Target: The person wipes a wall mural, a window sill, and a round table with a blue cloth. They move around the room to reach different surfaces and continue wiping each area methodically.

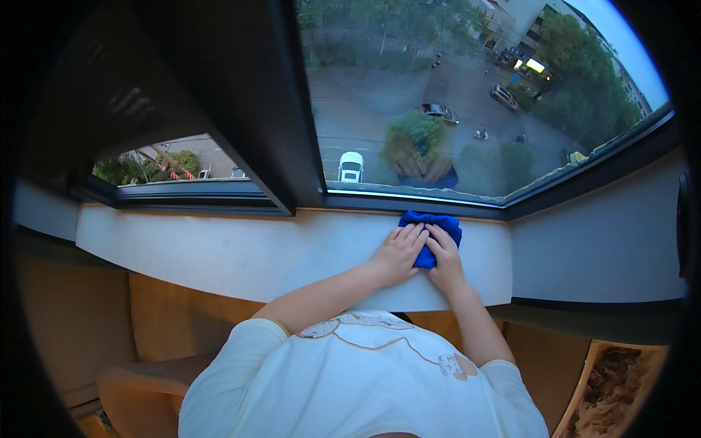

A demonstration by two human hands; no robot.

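Note:
A folded blue cloth [425, 259] lies on the white windowsill [230, 246], close to the dark frame of the window. My left hand [398, 253] rests on the left part of the cloth, its fingers stretched towards the glass. From the right, my right hand [446, 260] presses on the same cloth, and the fingertips of both hands nearly meet on top of it. Parts of the cloth show beyond the fingers and between the palms. Neither palm's underside can be seen.
Behind the sill stands a large window pane [361, 137] with a street and cars below. A thick dark window frame post [296, 109] divides it from a smaller opening at left. A wall [597, 235] bounds the sill at right. A brown chair [142, 388] stands at lower left.

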